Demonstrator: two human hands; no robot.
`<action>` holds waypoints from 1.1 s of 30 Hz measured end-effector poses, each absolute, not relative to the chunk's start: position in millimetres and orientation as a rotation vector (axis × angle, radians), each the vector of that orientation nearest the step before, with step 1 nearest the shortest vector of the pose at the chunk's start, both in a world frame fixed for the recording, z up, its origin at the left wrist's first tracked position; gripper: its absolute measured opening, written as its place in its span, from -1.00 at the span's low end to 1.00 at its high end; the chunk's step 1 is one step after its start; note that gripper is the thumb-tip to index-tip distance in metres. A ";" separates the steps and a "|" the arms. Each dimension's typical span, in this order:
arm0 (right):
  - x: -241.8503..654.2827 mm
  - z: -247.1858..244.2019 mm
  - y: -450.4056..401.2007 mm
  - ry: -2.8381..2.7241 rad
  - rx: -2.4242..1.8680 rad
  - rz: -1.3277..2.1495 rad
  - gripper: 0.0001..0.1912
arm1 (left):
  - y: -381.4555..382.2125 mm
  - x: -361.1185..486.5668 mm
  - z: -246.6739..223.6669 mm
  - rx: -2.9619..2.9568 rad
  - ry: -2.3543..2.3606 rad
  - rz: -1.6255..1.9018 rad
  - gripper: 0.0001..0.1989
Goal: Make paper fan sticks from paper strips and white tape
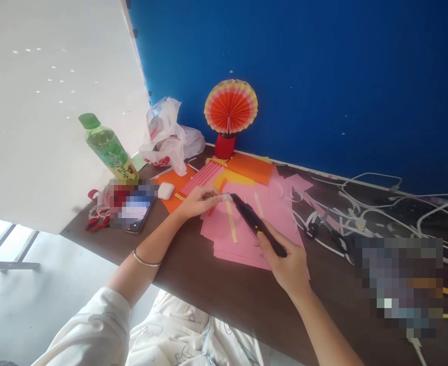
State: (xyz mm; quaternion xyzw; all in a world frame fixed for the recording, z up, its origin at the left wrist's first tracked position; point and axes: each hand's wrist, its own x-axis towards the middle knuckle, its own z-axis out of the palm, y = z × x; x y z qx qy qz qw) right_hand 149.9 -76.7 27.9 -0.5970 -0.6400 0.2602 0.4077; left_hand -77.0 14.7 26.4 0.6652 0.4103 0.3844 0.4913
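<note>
My right hand (285, 259) is wrapped around the rear of a black utility knife (256, 222), fingers closed on its handle, the knife angled up and to the left over a stack of pink paper sheets (269, 213). My left hand (199, 201) sits at the knife's tip, thumb and fingertips pinched narrow on something small and pale there — I cannot tell whether it is the blade end or a scrap of paper. A thin bangle (146, 260) rings the left wrist.

The pink sheets lie flat on the dark brown table (216, 284), fanned a little at their near edge. A yellow paper strip (231, 223) lies on them just left of the knife, and a second pale strip (259, 205) lies just to its right.

Behind my left hand lies a pleated pink and yellow paper piece (203, 178), on orange paper (252, 168). Farther back, against the blue wall (323, 66), a round pleated paper fan (230, 105) stands upright in a red holder (224, 145). To the left are a white plastic bag (170, 134), a green bottle (107, 147) and a small white earbud case (165, 190) — the case near my left hand but apart from it. White cables (364, 203) tangle across the table on the right, with dark-handled scissors (325, 231) among them.
</note>
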 end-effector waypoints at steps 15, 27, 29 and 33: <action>147.1 29.4 -78.1 -1.628 -1.504 0.588 -0.55 | 18.5 -77.9 18.7 1.652 1.009 0.941 -0.70; 146.0 27.3 -78.1 -1.629 -1.503 0.564 -0.55 | 19.6 -77.3 17.4 1.667 1.019 0.918 -0.70; 146.2 27.3 -78.6 -1.629 -1.506 0.568 -0.55 | 19.7 -77.2 17.9 1.677 1.033 0.929 -0.69; 145.9 28.9 -79.6 -1.656 -1.512 0.558 -0.56 | 19.1 -77.0 19.9 1.677 1.040 0.978 -0.67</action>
